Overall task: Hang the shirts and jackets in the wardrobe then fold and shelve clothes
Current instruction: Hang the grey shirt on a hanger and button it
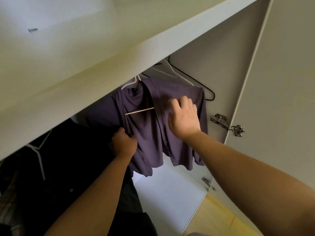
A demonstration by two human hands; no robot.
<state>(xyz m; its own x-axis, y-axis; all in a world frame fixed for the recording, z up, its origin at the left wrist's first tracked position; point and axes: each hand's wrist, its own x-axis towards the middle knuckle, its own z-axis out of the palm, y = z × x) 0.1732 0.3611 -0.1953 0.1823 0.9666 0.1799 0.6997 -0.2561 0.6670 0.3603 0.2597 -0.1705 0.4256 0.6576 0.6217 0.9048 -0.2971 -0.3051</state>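
Observation:
A purple button shirt [150, 133] hangs on a white hanger [139, 111] inside the wardrobe, under the top shelf [102, 68]. My left hand [123, 143] grips the shirt's left front edge in a fist. Higher up, my right hand [183, 116] lies on the shirt's right shoulder area with its fingers curled into the cloth. The hanger's hook and the rail are hidden behind the shelf edge.
Dark garments [68, 159] hang on a white hanger [38, 150] at the left. Empty white hangers and a black one [196, 80] hang at the right. The open wardrobe door [272, 99] with metal hinges [226, 125] stands to the right. The white wardrobe floor [170, 193] shows below.

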